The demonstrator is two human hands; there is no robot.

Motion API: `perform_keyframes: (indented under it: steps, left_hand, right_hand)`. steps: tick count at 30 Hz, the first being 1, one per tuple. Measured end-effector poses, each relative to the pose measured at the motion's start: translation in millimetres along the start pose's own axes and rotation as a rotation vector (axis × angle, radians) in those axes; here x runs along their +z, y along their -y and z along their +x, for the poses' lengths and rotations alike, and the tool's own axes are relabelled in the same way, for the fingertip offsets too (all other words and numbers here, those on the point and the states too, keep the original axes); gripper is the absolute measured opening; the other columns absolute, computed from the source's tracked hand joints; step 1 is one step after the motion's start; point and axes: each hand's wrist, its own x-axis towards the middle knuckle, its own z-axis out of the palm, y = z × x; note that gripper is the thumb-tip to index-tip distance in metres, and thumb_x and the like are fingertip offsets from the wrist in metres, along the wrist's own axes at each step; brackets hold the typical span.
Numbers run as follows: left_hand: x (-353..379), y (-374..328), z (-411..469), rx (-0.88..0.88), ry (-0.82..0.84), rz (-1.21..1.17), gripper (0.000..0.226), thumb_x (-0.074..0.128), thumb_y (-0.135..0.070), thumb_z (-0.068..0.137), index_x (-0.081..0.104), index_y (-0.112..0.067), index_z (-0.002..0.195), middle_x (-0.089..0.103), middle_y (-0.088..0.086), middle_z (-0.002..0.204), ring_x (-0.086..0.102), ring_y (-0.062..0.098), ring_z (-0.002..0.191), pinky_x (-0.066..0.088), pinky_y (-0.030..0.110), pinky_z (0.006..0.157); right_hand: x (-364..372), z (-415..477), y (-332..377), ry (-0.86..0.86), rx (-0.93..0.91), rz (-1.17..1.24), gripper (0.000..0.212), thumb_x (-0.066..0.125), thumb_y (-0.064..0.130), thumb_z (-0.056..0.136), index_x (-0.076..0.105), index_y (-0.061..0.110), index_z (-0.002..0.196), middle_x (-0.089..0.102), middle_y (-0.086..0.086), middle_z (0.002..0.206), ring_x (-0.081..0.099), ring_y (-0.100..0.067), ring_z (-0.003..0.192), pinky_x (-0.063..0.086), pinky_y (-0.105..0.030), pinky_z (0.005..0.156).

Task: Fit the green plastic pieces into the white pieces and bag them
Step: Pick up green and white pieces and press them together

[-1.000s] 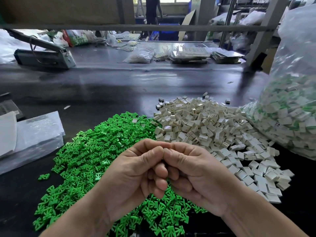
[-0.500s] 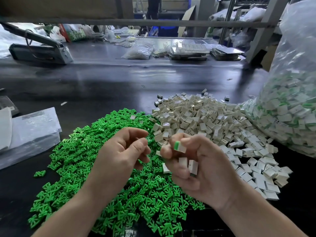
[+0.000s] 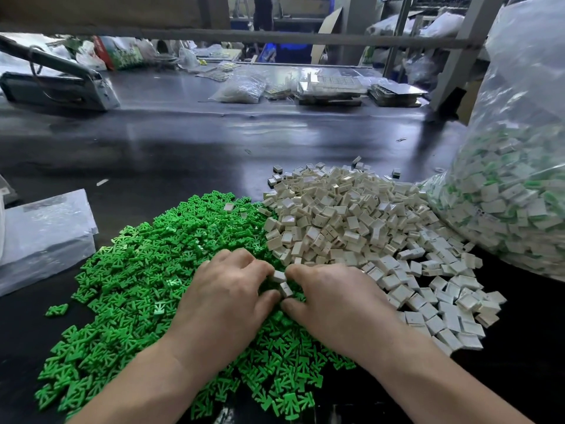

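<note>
Two white pieces [image 3: 279,276] sit between the fingertips of both hands, low over the near edge of the green heap [image 3: 143,270] of forked green plastic pieces. The left hand [image 3: 226,298] and right hand [image 3: 333,304] lie palm down, side by side, fingers curled inward towards each other. Which hand actually grips the two pieces cannot be told, as the knuckles hide the fingertips.

The green heap spreads across the dark desk [image 3: 183,148] under and to the left of both hands. Touching it on the right is the white heap [image 3: 351,221] of square housings. At the right edge, a large clear bag [image 3: 513,194] bulges with white pieces showing green inside.

A stack of flat plastic bags [image 3: 46,234] lies at the left. Farther back stand a hinged-arm machine [image 3: 61,87], a small filled bag [image 3: 241,87] and some trays [image 3: 330,87].
</note>
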Motion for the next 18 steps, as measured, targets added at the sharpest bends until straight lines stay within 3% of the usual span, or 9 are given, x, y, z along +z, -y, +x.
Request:
perform_keyframes:
  steps: [5,8,11,13,15,18]
  left_hand:
    - [-2,0,0,0.008,-0.014,-0.012,0.014,0.061,-0.034,0.09,0.068,-0.025,0.099,0.056,-0.012,0.093,0.048,0.01,0.09,0.044,0.031,0.084]
    - [-4,-1,1,0.013,-0.022,-0.016,0.012,0.063,-0.034,0.09,0.068,-0.025,0.094,0.056,-0.011,0.089,0.048,0.012,0.087,0.044,0.033,0.081]
    - [-8,1,1,-0.02,-0.116,-0.117,0.012,0.066,-0.034,0.088,0.073,-0.027,0.096,0.059,-0.012,0.088,0.053,0.01,0.087,0.044,0.025,0.074]
    - [-12,1,1,-0.055,-0.194,-0.23,0.014,0.066,-0.032,0.088,0.074,-0.029,0.099,0.061,-0.015,0.087,0.055,0.005,0.083,0.045,0.019,0.07]
    - [-14,2,1,-0.063,-0.237,-0.295,0.018,0.066,-0.029,0.089,0.073,-0.029,0.106,0.067,-0.017,0.094,0.06,0.0,0.084,0.049,0.017,0.073]
    - [-13,4,2,-0.08,-0.26,-0.31,0.023,0.07,-0.021,0.088,0.073,-0.023,0.111,0.071,-0.013,0.105,0.065,-0.001,0.093,0.052,0.02,0.086]
  right_hand:
    - [6,0,3,-0.112,-0.075,-0.064,0.019,0.05,0.047,0.096,0.055,0.029,0.1,0.048,0.009,0.076,0.051,-0.021,0.071,0.016,-0.026,0.046]
    - [6,-2,-2,-0.147,-0.08,0.092,0.021,0.052,0.047,0.098,0.056,0.027,0.102,0.051,0.013,0.074,0.051,-0.012,0.067,0.033,-0.029,0.051]
    - [-2,-2,-5,-0.129,0.017,0.488,0.019,0.059,0.047,0.093,0.062,0.028,0.092,0.058,0.012,0.068,0.051,-0.002,0.056,0.042,-0.02,0.05]
    - [-8,-2,-5,-0.014,0.13,0.967,0.013,0.062,0.036,0.093,0.066,0.025,0.088,0.063,0.011,0.067,0.046,-0.002,0.047,0.035,-0.016,0.039]
    - [-11,1,-6,0.112,0.245,1.385,0.007,0.061,0.017,0.095,0.067,0.017,0.099,0.068,0.001,0.074,0.04,-0.009,0.043,0.028,-0.018,0.034]
    - [-10,2,-6,0.189,0.289,1.545,0.017,0.059,0.003,0.094,0.063,0.009,0.11,0.07,-0.01,0.083,0.036,-0.013,0.044,0.026,-0.017,0.034]
